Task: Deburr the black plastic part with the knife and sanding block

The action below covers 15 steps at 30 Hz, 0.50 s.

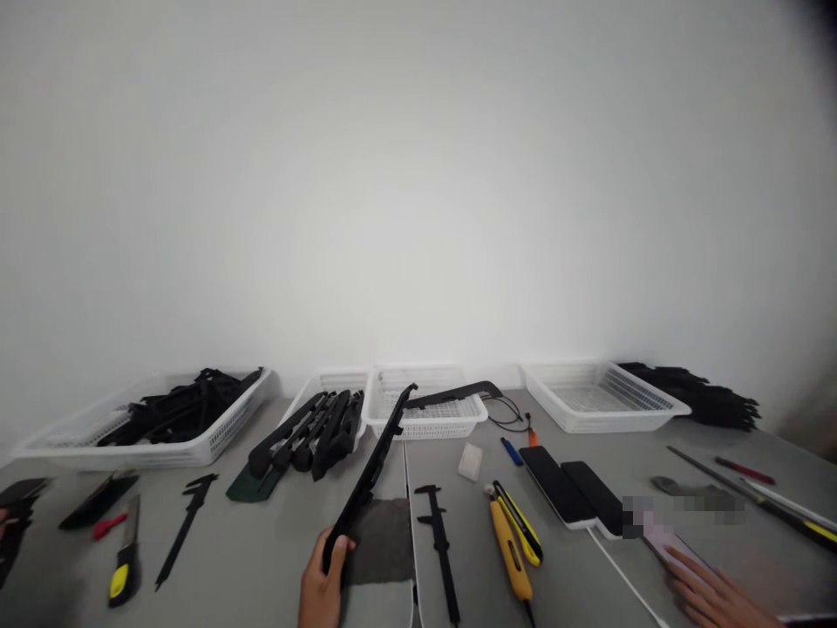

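Note:
My left hand [323, 580] grips the lower end of a long, narrow black plastic part [370, 475], thumb on its near face. The part tilts up and to the right, with small notches and tabs along one edge. Behind my fingers lies a dark grey square mat [383, 541] on the table. To the right rests a black caliper [439, 545], then a yellow corded hand tool [510, 549] beside a yellow-and-black utility knife [520, 523]. My right hand is not in view.
A white basket [425, 427] holds one similar part [454, 397]; more parts fill baskets [226, 436] leftwards. Two phones [555, 488] and a white cable [624, 576] lie right. Another person's hand [719, 597] touches a phone there. A hand [3, 523] shows at far left.

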{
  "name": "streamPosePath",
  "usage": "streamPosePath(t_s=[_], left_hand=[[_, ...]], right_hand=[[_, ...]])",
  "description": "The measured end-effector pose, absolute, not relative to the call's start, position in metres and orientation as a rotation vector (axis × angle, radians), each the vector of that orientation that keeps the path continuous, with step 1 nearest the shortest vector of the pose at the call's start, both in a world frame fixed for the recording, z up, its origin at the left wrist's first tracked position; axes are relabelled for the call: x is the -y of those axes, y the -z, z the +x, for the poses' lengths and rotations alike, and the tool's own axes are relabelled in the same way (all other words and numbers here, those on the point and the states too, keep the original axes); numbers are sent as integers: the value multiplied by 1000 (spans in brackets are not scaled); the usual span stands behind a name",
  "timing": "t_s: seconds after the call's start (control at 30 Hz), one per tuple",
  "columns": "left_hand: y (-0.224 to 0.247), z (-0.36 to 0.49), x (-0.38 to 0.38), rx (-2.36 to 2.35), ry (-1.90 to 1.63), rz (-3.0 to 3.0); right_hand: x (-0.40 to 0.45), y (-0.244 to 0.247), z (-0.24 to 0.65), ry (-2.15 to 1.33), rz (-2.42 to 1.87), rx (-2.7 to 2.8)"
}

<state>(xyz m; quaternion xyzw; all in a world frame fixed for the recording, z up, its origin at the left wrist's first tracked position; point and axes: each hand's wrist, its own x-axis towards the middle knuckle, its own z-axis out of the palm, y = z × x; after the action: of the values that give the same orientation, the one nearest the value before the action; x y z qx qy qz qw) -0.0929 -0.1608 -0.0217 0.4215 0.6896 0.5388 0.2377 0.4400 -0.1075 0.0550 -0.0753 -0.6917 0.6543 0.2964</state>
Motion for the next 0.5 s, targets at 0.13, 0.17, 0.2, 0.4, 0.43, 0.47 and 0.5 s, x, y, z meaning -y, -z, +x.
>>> streamPosePath(t_s=[0.13, 0.17, 0.2, 0.4, 0.43, 0.47, 0.5], left_hand=[[19, -92, 159, -1881, -1483, 1200], [19, -92, 159, -1886, -1483, 1206], [20, -92, 158, -1890, -1481, 1211], [21, -92, 158, -1899, -1485, 1205], [21, -93, 158, -1902, -1487, 1204], [21, -93, 158, -1908, -1484, 1204], [21, -94, 158, -1916, -1474, 1205]], right_hand=[[113, -53, 442, -1822, -281, 1738], [114, -52, 440, -1837, -280, 1723], [115, -52, 437, -1851, -275, 1711], [116, -64, 425, -1871, -356, 1699], [116, -67, 425, -1866, -383, 1700], [116, -69, 426, -1862, -403, 1703], [116, -71, 428, -1852, -440, 1698]])
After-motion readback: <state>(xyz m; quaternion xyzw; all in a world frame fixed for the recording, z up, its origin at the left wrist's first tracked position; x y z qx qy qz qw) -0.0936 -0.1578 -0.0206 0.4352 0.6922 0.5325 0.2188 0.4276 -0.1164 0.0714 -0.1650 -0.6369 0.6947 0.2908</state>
